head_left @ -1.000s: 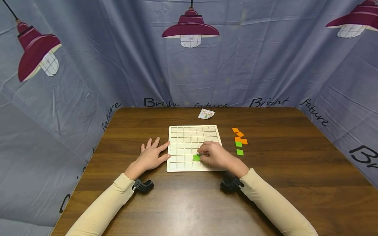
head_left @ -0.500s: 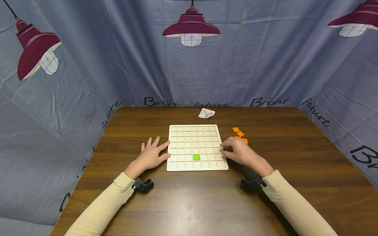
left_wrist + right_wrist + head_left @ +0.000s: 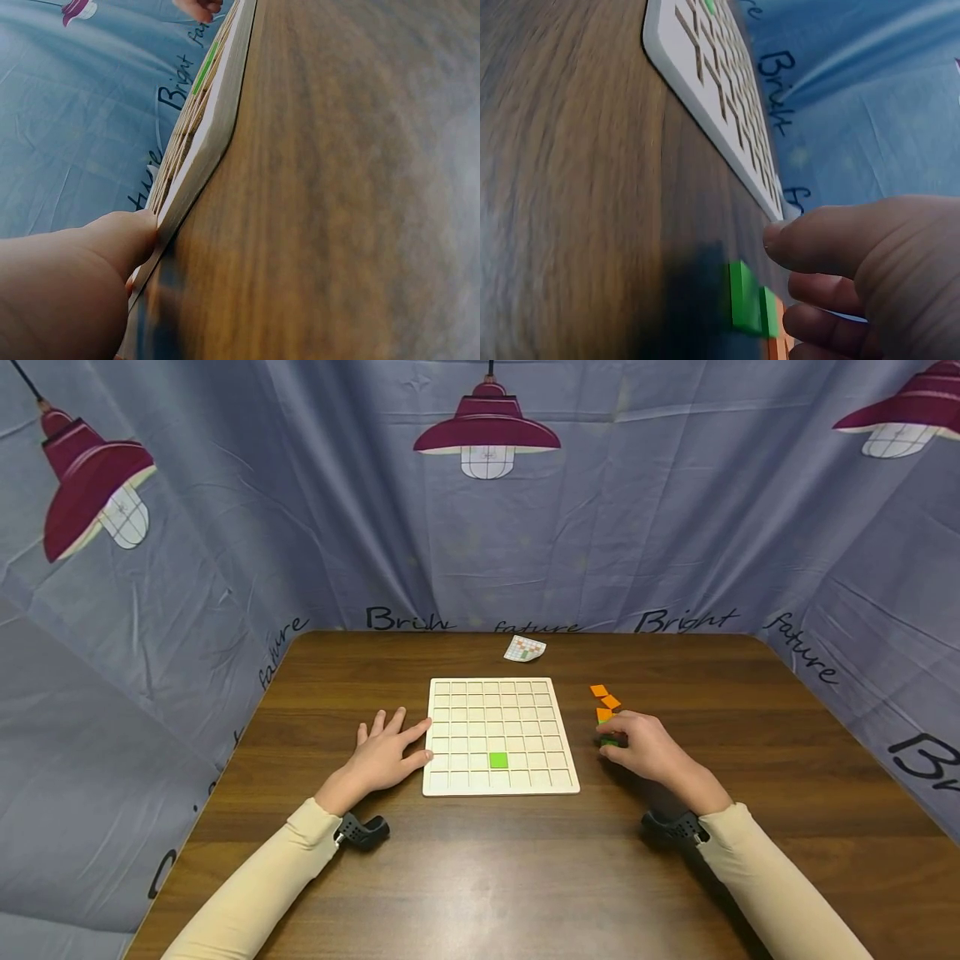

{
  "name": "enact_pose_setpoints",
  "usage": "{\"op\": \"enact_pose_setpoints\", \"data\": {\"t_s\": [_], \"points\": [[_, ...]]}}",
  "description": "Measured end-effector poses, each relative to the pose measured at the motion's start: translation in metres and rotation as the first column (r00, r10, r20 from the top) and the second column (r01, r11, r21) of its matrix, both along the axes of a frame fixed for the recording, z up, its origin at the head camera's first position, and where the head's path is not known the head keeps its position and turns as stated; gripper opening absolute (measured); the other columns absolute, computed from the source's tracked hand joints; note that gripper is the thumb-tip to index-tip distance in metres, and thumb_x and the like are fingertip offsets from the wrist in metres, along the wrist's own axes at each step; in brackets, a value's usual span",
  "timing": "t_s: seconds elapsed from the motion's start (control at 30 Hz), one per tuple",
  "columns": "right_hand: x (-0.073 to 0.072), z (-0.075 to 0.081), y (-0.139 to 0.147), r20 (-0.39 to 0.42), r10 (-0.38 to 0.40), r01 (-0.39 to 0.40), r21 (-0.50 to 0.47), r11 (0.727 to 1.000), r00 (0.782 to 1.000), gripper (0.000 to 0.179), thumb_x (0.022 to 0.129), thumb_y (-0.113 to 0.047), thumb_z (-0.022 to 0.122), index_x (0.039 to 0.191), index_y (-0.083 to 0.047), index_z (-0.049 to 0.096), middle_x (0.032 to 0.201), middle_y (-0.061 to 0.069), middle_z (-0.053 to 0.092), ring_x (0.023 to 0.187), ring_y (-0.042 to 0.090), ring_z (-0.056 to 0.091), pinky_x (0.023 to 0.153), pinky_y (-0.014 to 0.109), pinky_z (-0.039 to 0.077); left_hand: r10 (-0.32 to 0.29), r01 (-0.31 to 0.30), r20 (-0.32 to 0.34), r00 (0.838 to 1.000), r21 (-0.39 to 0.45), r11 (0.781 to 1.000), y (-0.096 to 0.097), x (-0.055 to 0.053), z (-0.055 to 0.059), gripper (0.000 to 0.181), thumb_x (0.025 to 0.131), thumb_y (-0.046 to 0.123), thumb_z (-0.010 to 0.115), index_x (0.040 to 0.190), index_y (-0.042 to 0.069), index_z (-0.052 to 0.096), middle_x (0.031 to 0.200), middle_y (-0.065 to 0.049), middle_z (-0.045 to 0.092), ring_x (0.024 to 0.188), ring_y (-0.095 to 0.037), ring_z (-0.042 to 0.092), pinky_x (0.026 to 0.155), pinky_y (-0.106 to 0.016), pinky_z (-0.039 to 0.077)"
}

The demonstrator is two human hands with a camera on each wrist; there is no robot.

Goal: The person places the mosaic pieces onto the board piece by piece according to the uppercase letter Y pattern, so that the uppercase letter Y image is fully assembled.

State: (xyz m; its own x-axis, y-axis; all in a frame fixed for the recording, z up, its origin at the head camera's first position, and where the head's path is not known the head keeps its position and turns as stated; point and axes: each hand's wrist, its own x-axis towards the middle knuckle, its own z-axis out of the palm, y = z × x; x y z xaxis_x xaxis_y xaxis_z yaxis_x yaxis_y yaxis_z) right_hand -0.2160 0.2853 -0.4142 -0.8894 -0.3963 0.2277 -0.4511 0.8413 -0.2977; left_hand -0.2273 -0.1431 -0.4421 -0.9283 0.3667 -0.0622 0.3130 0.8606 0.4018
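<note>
A pale square board [image 3: 459, 783] with a grid of recesses lies on the table. One green square tile [image 3: 498, 761] sits in a recess of its second row from the front. My left hand [image 3: 381, 760] lies with spread fingers, index fingertip and thumb at the board's left edge; the left wrist view shows the thumb [image 3: 124, 236] against that edge. To the right of the board, my right hand [image 3: 648, 750] hovers over the loose tiles, thumb and fingers apart and bent. Below it in the right wrist view are a green tile [image 3: 744, 300] and a second green tile [image 3: 769, 311] behind.
Orange tiles [image 3: 599, 691] lie beyond the right hand, some partly hidden by it. A small paper card [image 3: 524, 649] with a coloured grid pattern lies at the back of the table [image 3: 480, 877]. Behind hangs a blue-grey curtain [image 3: 480, 552] with printed lamps.
My right hand has let go of the green tile in the board and moved right to the loose tiles. My left hand has stayed in place.
</note>
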Motion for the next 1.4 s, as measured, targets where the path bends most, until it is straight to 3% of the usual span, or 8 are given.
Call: {"op": "enact_pose_setpoints", "data": {"t_s": [0.3,0.67,1.1,1.4], "points": [[0.002,-0.005,0.013,-0.005,-0.025,0.025,0.006,1.000,1.000,0.021,0.079,-0.007,0.083,0.099,-0.004,0.079,0.087,0.008,0.070,0.075,0.018,0.057,0.068,0.033,0.047,0.000,0.000,-0.009,1.000,-0.003,1.000,0.000,0.000,0.000,0.062,0.103,0.049,0.053,0.158,0.025,0.040,0.166,-0.029,0.022,0.152,-0.060,0.011,0.114,-0.081,0.010],[-0.003,-0.012,0.013,0.000,0.002,-0.002,0.029,1.000,1.000,0.022,0.078,-0.005,0.082,0.099,-0.001,0.078,0.088,0.009,0.071,0.076,0.019,0.060,0.071,0.038,0.052,-0.003,0.003,-0.010,1.000,-0.002,1.000,-0.001,-0.002,-0.001,0.062,0.103,0.049,0.053,0.159,0.025,0.040,0.166,-0.029,0.021,0.152,-0.060,0.010,0.114,-0.081,0.010],[-0.004,-0.011,0.010,0.006,0.012,-0.013,0.049,0.999,1.000,0.018,0.079,-0.003,0.079,0.096,-0.002,0.079,0.092,0.012,0.075,0.080,0.022,0.065,0.075,0.044,0.056,-0.004,0.004,-0.012,1.000,-0.004,1.000,0.000,-0.002,0.000,0.061,0.103,0.049,0.053,0.158,0.025,0.041,0.166,-0.029,0.022,0.152,-0.060,0.011,0.114,-0.081,0.010],[-0.004,-0.010,0.009,0.022,0.008,-0.009,0.049,0.999,1.000,0.018,0.079,-0.003,0.080,0.097,-0.002,0.080,0.092,0.012,0.075,0.079,0.020,0.064,0.073,0.042,0.055,0.002,-0.002,0.002,1.000,-0.004,1.000,0.000,-0.003,-0.001,0.062,0.103,0.050,0.053,0.159,0.026,0.039,0.167,-0.028,0.021,0.153,-0.059,0.009,0.114,-0.081,0.009]]}}
